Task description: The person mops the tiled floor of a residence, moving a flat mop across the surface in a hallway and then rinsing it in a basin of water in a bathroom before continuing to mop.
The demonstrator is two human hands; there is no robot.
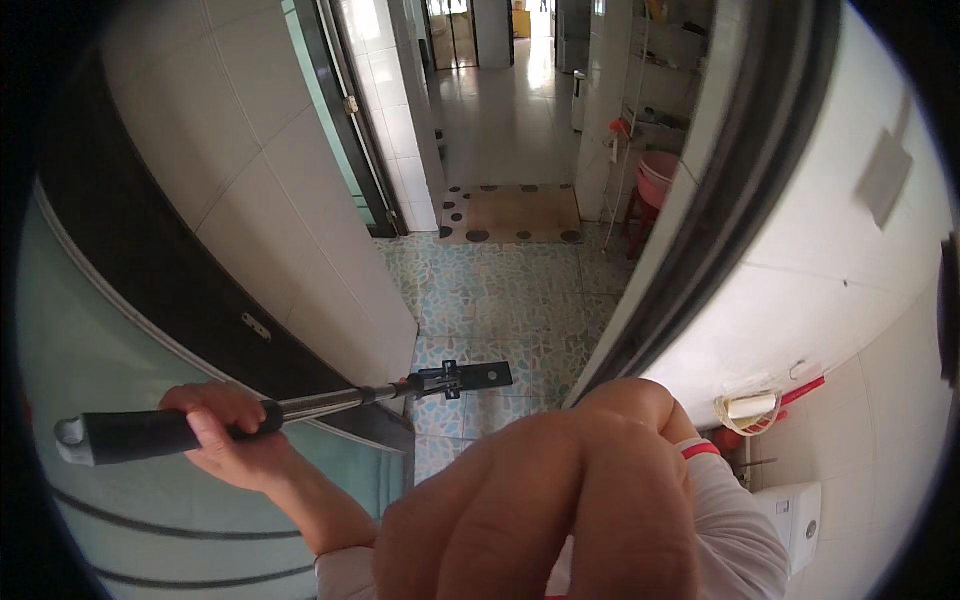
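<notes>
My left hand is closed around the black foam grip of a telescopic pole, which looks like a selfie stick or a small tripod. Its silver tube points to the right and ends in a black clamp-like phone holder above the tiled floor. The grey end cap of the handle shows at the far left. My right hand is raised very near the camera and fills the lower middle. Its fingers are bent and its palm side is hidden, so whether it holds anything does not show.
A green glass door with a dark frame stands at the left, a dark door frame at the right. Ahead on the floor lies a spotted mat. Beyond the right frame are a pink basin on a red stool and a shelf rack.
</notes>
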